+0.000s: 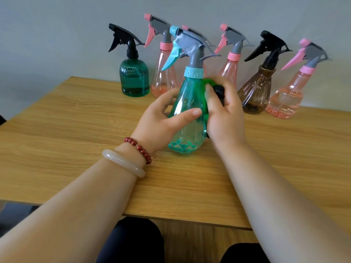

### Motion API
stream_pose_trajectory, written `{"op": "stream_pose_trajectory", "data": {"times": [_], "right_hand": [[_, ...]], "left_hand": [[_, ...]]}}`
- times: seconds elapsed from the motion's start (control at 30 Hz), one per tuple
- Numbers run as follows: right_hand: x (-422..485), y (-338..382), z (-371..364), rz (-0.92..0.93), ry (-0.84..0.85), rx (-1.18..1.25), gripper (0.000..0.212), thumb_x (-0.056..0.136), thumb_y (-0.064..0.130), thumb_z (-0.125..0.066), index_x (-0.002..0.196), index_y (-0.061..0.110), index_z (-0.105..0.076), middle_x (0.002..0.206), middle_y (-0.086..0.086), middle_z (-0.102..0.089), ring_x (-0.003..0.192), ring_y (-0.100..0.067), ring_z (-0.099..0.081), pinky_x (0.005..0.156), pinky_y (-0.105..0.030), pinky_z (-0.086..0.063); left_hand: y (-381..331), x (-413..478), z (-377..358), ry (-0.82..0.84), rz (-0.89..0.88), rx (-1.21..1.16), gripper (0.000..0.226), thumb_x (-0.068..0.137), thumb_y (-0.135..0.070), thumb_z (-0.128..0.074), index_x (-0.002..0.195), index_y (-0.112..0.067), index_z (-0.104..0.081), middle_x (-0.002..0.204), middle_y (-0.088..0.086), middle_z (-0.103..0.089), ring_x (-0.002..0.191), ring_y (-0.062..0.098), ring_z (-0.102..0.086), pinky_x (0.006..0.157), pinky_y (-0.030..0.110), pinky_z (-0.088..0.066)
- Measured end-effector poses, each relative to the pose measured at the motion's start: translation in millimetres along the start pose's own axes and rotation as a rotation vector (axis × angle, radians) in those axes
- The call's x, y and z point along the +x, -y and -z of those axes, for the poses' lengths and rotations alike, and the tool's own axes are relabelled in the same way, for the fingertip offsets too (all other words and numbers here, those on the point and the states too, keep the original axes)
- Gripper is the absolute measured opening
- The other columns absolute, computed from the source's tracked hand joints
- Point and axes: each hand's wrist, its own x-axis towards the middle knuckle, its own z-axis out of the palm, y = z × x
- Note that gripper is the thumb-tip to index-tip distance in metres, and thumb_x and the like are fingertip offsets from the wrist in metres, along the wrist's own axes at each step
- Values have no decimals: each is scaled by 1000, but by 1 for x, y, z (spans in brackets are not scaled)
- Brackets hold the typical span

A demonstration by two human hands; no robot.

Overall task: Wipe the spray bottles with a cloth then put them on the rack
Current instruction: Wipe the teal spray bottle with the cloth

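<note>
Head view: teal spray bottle (187, 111) under the cloth, upright on the tabletop (76, 130).

Wooden tabletop, wall side: a back row of six spray bottles, from the dark green bottle (133, 80) through pink ones to the brown bottle (255, 93). No rack is in view. The teal spray bottle stands well in front of that row with its base on the wood, long axis vertical and trigger pointing left. The left hand (163, 120) has its grip closed round the body, thumb across the front. The right hand (226, 114) has its grip bunched on the green cloth (206, 82), pressed to the bottle's right shoulder just below the collar. The bottle lies between both hands, and wiping appears to be in progress. Judged next: the cloth runs down the long axis while the left hand steadies or turns the bottle.
</note>
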Motion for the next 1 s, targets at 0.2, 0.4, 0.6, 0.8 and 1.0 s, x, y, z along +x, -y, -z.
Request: {"op": "stream_pose_trajectory", "data": {"times": [0.2, 0.4, 0.6, 0.8, 1.0], "right_hand": [[-8, 10, 3, 499, 64, -171, 19, 96, 4, -51, 109, -2, -64, 111, 0, -58, 109, -9, -56, 97, -23, -42], [-3, -1, 2, 47, -32, -55, 12, 95, 22, -53, 101, 29, -60, 92, 17, -63, 89, 1, -59, 84, -22, -46], [-9, 7, -1, 396, 76, -108, 17, 97, 9, -53, 109, 3, -62, 117, 0, -55, 105, -21, -62, 94, -39, -50], [-3, 3, 7, -67, 31, 106, 12, 92, 25, -55, 94, 37, -59, 84, 23, -64, 85, 0, -60, 81, -23, -47], [-14, 9, 0, 219, 79, -1, 18, 95, 5, -56, 111, 14, -59, 105, 7, -60, 100, -1, -57, 88, -15, -43]], "left_hand": [[-5, 0, 4, 11, -6, -33, 45, 84, -28, -65, 126, -11, -62, 107, -1, -73, 96, 9, -69, 77, 20, -55], [-4, 0, 2, 58, -11, 89, 58, 78, -38, -69, 130, -14, -61, 111, -6, -72, 99, 5, -69, 83, 23, -56], [-2, 1, 7, -13, 16, 29, 45, 77, -40, -69, 113, -15, -62, 99, 9, -72, 86, 18, -68, 74, 41, -59], [-4, -3, 0, 46, 44, -86, 35, 87, -29, -58, 117, -14, -65, 105, -2, -75, 97, 12, -71, 77, 23, -56], [-3, -5, 1, -50, 82, 76, 37, 104, -47, -37, 125, -32, -62, 118, -18, -69, 115, -2, -60, 104, 29, -47]]}}
